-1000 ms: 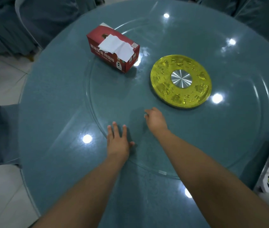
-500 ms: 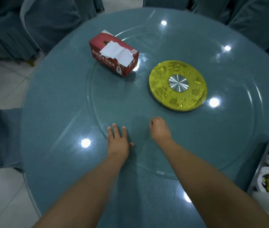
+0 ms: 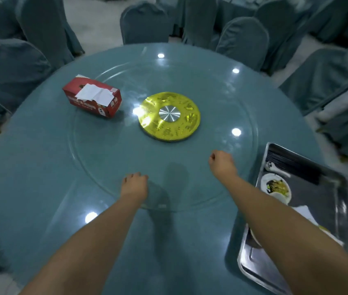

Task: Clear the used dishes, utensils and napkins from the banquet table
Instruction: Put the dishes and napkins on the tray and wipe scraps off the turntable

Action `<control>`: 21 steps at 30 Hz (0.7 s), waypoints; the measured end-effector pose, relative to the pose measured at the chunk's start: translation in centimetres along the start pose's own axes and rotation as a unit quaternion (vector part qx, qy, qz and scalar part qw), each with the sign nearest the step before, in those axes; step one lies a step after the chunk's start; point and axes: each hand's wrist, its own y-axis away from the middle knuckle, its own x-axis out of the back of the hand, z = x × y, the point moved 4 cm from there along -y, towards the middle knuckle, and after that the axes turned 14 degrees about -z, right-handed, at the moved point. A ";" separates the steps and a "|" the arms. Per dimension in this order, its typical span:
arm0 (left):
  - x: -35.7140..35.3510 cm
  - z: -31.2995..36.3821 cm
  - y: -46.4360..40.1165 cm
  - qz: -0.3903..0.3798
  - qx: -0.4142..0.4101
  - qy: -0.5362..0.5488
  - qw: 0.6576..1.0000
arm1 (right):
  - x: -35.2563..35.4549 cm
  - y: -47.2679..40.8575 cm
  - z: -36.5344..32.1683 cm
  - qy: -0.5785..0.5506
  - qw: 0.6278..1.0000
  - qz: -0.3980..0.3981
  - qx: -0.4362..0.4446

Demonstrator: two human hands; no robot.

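A steel tray rests on the round teal table at the right edge. It holds a white plate with green food scraps, a white spoon and a white napkin, partly hidden by my right forearm. My left hand hovers over the near rim of the glass turntable, fingers curled, holding nothing. My right hand is a loose fist over the turntable, left of the tray, also with nothing in it.
A red tissue box with a white tissue sticking out sits on the turntable's far left. A gold disc with a steel hub marks the centre. Chairs in teal covers ring the table.
My left hand has lifted its flat palm off the glass and curled its fingers. My right hand pulled back to the right. The view rose, showing the tray and far chairs.
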 end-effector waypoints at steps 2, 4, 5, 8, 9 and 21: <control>0.4 3.6 1.0 0.000 -0.026 -0.006 1.000 | 2.8 1.7 3.4 -0.008 1.000 0.017 -0.021; 0.7 7.1 2.1 0.006 -0.051 -0.019 0.998 | 5.5 3.7 6.6 -0.020 0.999 0.029 -0.037; 0.9 8.8 2.6 0.013 -0.064 -0.027 0.998 | 6.8 4.7 8.3 -0.030 0.998 0.040 -0.045; 1.3 14.1 4.3 0.027 -0.098 -0.033 0.994 | 10.2 8.0 13.7 -0.071 0.993 0.068 -0.068; 1.4 15.9 4.8 0.026 -0.109 -0.027 0.993 | 11.0 9.1 15.5 -0.078 0.991 0.072 -0.079; -2.2 29.1 9.5 0.007 -0.155 -0.017 0.988 | 11.2 10.3 28.3 -0.127 0.984 0.032 -0.120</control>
